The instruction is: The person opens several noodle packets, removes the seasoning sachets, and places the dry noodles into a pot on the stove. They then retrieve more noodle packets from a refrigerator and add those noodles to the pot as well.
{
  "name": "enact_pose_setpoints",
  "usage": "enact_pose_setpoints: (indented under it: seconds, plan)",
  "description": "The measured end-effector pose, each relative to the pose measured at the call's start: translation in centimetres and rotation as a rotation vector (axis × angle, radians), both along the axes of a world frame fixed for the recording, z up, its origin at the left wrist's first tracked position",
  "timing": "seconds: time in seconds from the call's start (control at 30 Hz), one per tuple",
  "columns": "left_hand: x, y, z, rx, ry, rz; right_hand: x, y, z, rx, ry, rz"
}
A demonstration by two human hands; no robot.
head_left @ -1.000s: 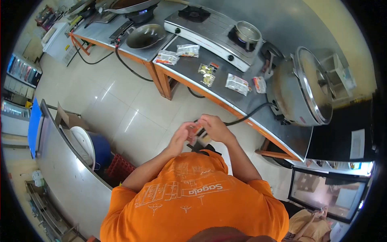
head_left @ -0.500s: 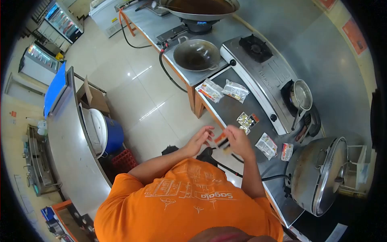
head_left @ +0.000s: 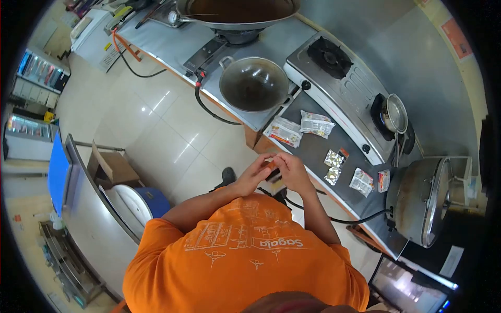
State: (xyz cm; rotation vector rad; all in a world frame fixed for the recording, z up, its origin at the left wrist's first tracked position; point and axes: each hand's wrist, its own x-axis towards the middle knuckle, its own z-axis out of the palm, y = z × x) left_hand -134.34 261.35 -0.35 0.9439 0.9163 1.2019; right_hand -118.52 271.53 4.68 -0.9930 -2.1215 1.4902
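Observation:
My left hand (head_left: 252, 175) and my right hand (head_left: 291, 173) meet in front of my chest, both pinching a small orange sachet (head_left: 271, 165) between the fingertips. They hover just off the near edge of the dark steel counter (head_left: 313, 148). On the counter lie two noodle packets (head_left: 285, 131) (head_left: 317, 123), several small silver seasoning sachets (head_left: 332, 157) and another packet (head_left: 361, 181) further right.
An empty wok (head_left: 253, 84) sits left of a two-burner stove (head_left: 339, 73) with a small pot (head_left: 394, 113). A big wok (head_left: 237, 11) is at the top. A large lidded cooker (head_left: 420, 201) stands right. Behind me are a steel counter (head_left: 88, 203) and a blue bucket (head_left: 138, 201).
The view has swung and my hands have come closer together on the orange sachet, nearer to the counter edge beside the noodle packets.

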Motion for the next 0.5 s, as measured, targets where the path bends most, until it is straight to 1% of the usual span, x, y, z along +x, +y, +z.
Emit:
enact_pose_setpoints:
  seconds: [0.07, 0.1, 0.2, 0.23, 0.33, 0.37, 0.43, 0.47, 0.5]
  plan:
    - [-2.3, 0.5, 0.0, -0.016, -0.158, 0.002, -2.3, -0.9, -0.8, 0.032, 0.002, -0.171]
    - [-3.2, 1.1, 0.1, -0.018, -0.236, 0.001, -3.4, -1.1, -1.1, 0.082, -0.051, -0.257]
    - [-6.5, 1.6, 0.8, -0.053, -0.151, 0.008, -5.4, -0.9, -2.9, 0.141, 0.129, -0.230]
    - [-7.2, 1.8, 1.0, -0.041, -0.158, 0.024, -6.1, -0.7, -2.3, 0.149, 0.160, -0.205]
    - [-9.5, 1.9, 0.4, -0.068, -0.217, 0.042, -5.7, 2.4, -2.7, -0.279, -0.054, -0.357]
    - [-10.2, 1.9, 0.3, -0.076, -0.217, 0.068, -5.3, 4.2, -4.0, -0.298, -0.034, -0.427]
    - [-11.4, 1.5, 0.2, -0.090, -0.210, 0.135, -5.4, 7.7, -5.7, -0.197, 0.016, -0.667]
    - [-12.0, 1.1, 0.2, -0.096, -0.208, 0.168, -4.7, 10.2, -8.3, -0.164, -0.032, -0.701]
    - [-12.5, 0.8, 0.2, -0.098, -0.203, 0.203, -4.7, 11.9, -9.2, -0.188, -0.054, -0.718]
